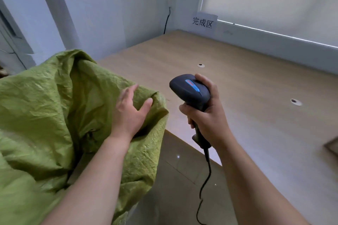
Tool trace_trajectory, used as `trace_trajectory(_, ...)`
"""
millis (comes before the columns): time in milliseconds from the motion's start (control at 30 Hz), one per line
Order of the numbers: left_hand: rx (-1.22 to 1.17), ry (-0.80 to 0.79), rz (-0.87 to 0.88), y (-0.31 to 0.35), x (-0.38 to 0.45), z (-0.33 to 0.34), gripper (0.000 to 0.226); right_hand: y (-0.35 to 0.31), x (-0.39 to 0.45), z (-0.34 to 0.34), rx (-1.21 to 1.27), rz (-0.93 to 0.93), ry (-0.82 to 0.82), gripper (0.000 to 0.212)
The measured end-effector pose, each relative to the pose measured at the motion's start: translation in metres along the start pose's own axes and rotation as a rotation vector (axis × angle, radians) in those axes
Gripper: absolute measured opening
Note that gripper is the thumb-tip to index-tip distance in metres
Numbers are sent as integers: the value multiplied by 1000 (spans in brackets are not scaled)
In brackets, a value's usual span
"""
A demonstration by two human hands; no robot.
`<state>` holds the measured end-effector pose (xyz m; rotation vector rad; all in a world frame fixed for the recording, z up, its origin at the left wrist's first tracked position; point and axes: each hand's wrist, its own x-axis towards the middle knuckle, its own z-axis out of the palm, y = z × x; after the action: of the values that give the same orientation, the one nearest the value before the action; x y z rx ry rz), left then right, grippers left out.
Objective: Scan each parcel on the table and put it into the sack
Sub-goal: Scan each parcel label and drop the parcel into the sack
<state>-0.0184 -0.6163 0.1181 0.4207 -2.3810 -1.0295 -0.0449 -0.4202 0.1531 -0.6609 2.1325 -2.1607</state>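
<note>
The left hand (130,113) hovers over the mouth of the green sack (54,115) at about 9 o'clock in the view, fingers spread and holding nothing; whether it touches the fabric cannot be told. The right hand (206,115), just beside it at 3 o'clock from the sack, grips the handle of the black barcode scanner (190,91), whose head points toward 10 o'clock and whose cable (204,184) hangs toward 6 o'clock. Beyond both hands, the worktop (237,71) extends toward 1 o'clock. No parcel is visible on it; only a flat edge (332,147) at 4 o'clock, unidentifiable. On the far wall, a paper sign (203,22) hangs at 12 o'clock.
</note>
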Motion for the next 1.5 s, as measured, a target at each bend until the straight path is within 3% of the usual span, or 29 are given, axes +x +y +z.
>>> trace_trajectory(533,-104,-300,360,184,-70,177,59,-25,-92,-219,-88,-47,342,70)
trace_trajectory(967,-154,-532,513,312,-167,326,60,-23,-177,-400,-130,-39,558,71)
trace_trajectory(1500,112,-934,744,405,-211,473,65,-5,-241,-528,-144,-65,880,71)
